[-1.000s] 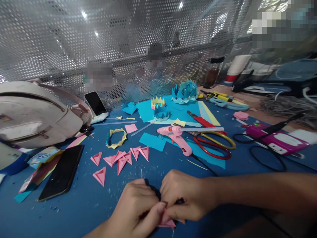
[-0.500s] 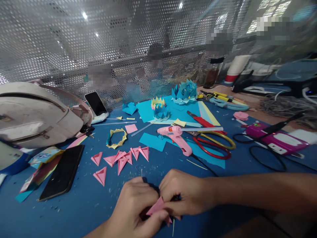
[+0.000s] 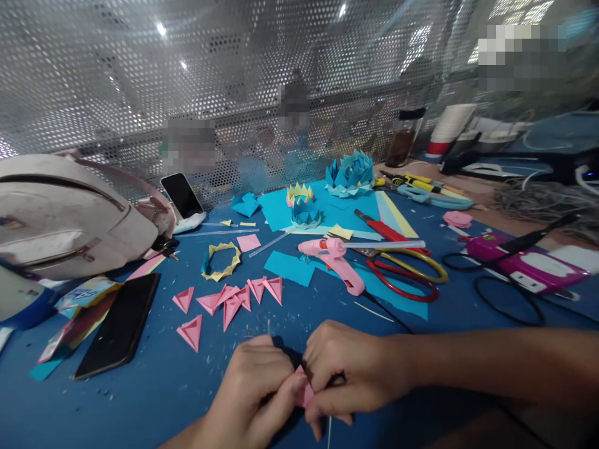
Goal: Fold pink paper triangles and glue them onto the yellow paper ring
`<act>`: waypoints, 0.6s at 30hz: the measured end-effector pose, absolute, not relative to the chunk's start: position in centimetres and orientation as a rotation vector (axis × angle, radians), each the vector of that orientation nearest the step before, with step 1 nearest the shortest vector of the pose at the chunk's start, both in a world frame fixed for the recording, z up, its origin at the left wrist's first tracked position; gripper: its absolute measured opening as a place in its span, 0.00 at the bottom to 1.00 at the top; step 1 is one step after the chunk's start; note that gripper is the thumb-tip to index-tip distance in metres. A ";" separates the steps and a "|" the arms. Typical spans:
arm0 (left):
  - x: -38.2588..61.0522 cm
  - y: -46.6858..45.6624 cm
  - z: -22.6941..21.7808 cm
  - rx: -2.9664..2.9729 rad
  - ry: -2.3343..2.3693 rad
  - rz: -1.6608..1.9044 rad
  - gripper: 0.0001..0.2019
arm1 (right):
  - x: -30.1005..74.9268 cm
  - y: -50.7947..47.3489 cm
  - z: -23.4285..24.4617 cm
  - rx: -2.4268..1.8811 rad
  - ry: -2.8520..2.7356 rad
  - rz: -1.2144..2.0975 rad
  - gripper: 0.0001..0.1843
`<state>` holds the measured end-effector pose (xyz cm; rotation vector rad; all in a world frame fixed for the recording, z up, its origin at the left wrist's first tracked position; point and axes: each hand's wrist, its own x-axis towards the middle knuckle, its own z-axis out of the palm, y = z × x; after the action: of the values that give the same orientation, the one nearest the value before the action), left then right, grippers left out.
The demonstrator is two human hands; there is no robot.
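Note:
Between my two hands is a small folded pink paper piece [image 3: 305, 391], partly covered by fingers. My left hand [image 3: 262, 383] pinches it from the left, thumb on top. My right hand [image 3: 349, 374] is closed on its right side, knuckles up. Several folded pink paper triangles [image 3: 231, 302] lie beyond my left hand, some overlapping. A pink glue gun [image 3: 337, 259] with a clear stick in its back rests beyond my right hand. Left of it lies a ring of folded yellow paper [image 3: 223, 262] with a blue part.
Red and yellow-handled scissors [image 3: 407, 274] lie on blue paper right of the glue gun. Blue paper flowers [image 3: 350, 174] stand at the back. A black phone [image 3: 119, 327] and a pale backpack [image 3: 70, 218] are at left. A magenta device [image 3: 524, 262] with black cable sits at right.
The pink paper piece has turned and shows less between my fingers. My left thumb has moved up over it, and my right fingers have shifted slightly.

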<state>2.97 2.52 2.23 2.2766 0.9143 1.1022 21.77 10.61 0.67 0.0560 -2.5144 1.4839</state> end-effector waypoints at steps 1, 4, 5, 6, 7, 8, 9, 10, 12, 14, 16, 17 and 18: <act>2.9 2.5 2.2 2.285 0.915 1.095 0.25 | 21.7 10.6 0.7 0.047 -2.513 1.493 0.19; 2.8 2.5 2.3 2.321 0.903 1.081 0.26 | 21.7 10.6 0.6 0.050 -2.498 1.468 0.19; 2.8 2.5 2.3 2.331 0.901 1.083 0.26 | 21.7 10.6 0.5 0.061 -2.491 1.456 0.19; 2.8 2.5 2.3 2.337 0.900 1.088 0.26 | 21.7 10.6 0.5 0.069 -2.483 1.449 0.20; 2.8 2.4 2.3 2.338 0.898 1.099 0.26 | 21.7 10.5 0.4 0.072 -2.477 1.454 0.20; 2.9 2.4 2.3 2.332 0.898 1.109 0.25 | 21.7 10.5 0.4 0.065 -2.476 1.468 0.20; 2.9 2.4 2.3 2.319 0.900 1.119 0.25 | 21.8 10.5 0.4 0.048 -2.478 1.485 0.20; 2.9 2.4 2.3 2.305 0.899 1.128 0.25 | 21.8 10.5 0.4 0.028 -2.483 1.498 0.20; 3.0 2.4 2.2 2.277 0.899 1.135 0.24 | 21.8 10.5 0.5 -0.006 -2.500 1.506 0.20; 2.9 2.4 2.2 2.258 0.905 1.133 0.24 | 21.8 10.5 0.7 -0.010 -2.519 1.497 0.20; 2.9 2.4 2.2 2.248 0.907 1.137 0.24 | 21.8 10.5 0.9 0.004 -2.525 1.495 0.20; 2.9 2.4 2.2 2.243 0.906 1.140 0.24 | 21.8 10.5 1.0 0.008 -2.524 1.501 0.19; 2.8 2.4 2.2 2.238 0.905 1.146 0.24 | 21.8 10.5 1.1 0.012 -2.524 1.507 0.19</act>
<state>2.82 2.38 2.16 2.2378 0.9045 1.1461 21.77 10.52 1.09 0.0115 -2.5235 1.5075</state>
